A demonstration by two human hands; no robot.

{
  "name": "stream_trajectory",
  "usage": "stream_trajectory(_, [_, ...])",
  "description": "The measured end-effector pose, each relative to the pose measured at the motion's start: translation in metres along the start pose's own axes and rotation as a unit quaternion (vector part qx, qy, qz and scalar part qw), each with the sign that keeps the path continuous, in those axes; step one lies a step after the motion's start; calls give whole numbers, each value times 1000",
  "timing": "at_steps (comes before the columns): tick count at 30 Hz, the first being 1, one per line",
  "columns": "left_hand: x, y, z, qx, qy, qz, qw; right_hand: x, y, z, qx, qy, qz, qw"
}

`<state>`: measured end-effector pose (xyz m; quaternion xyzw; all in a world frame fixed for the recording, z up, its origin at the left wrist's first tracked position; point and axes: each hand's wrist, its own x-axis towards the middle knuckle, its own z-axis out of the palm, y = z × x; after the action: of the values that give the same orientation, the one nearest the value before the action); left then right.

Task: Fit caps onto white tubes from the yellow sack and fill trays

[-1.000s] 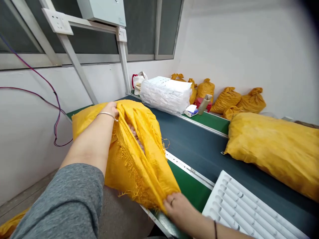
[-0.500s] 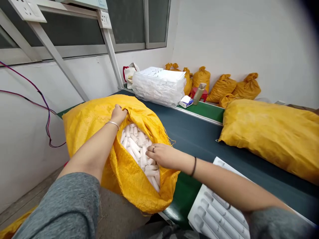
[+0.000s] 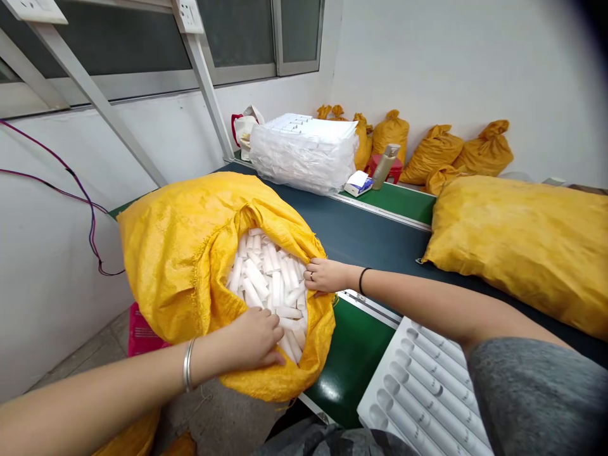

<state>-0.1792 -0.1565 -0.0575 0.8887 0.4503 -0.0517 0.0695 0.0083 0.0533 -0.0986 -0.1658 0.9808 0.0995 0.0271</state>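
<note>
A large yellow woven sack point(image 3: 175, 234) lies on its side at the bench's near edge, its mouth towards me. Inside are many short white tubes point(image 3: 256, 278), loosely jumbled. My right hand point(image 3: 327, 276) grips the right rim of the mouth, fingers bent over the cloth. My left hand point(image 3: 256, 337) lies across the near-left rim, fingers curled down at the tubes and thumb lower; what its fingertips hold is hidden. To the right, a white tray point(image 3: 403, 386) has rows of long white cylindrical shapes with dark marks, partly behind my right sleeve.
Another full yellow sack point(image 3: 517, 247) lies on the dark belt point(image 3: 365, 231). Farther back stand a plastic-wrapped white stack point(image 3: 304, 158), a small box point(image 3: 358, 183) and a bottle point(image 3: 386, 166). Tied sacks point(image 3: 434, 152) rest along the wall. A pink object point(image 3: 142, 332) is below left.
My left hand has left the upper rim and come down to the near-left rim. My right hand has moved from over the tubes to the right rim. The view has shifted slightly.
</note>
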Motion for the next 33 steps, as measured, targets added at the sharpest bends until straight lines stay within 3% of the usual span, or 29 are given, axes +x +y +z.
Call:
stream_trajectory(3, [-23,25,23,36,-47,-47,997,-9,1,14,12,9,-9,1000])
stream_trajectory(10, [-49,37,58,66,6,-121,990,-14,-9,30,58,13,21,998])
stream_trajectory(14, [-61,37,67,70,24,-70,995,-24,-11,31,101,20,63,993])
stream_trajectory(18, [-67,31,57,47,-16,-4,999,-41,-2,31,147,42,101,983])
stream_trajectory(21, [-74,7,39,36,-30,-55,997,-51,9,29,156,70,153,973])
stream_trajectory(23, [-86,-16,23,49,6,-124,991,-56,19,23,143,88,201,965])
stream_trajectory(26, [-111,-36,-2,76,108,-205,970,-61,36,9,104,117,277,948])
stream_trajectory(29, [-125,-18,-11,89,215,-158,960,-69,49,-5,71,140,331,930])
stream_trajectory(31, [-121,11,-2,91,238,-66,965,-76,51,-9,62,142,341,927])
stream_trajectory(33, [-106,41,14,78,223,-2,972,-85,48,-7,65,129,328,934])
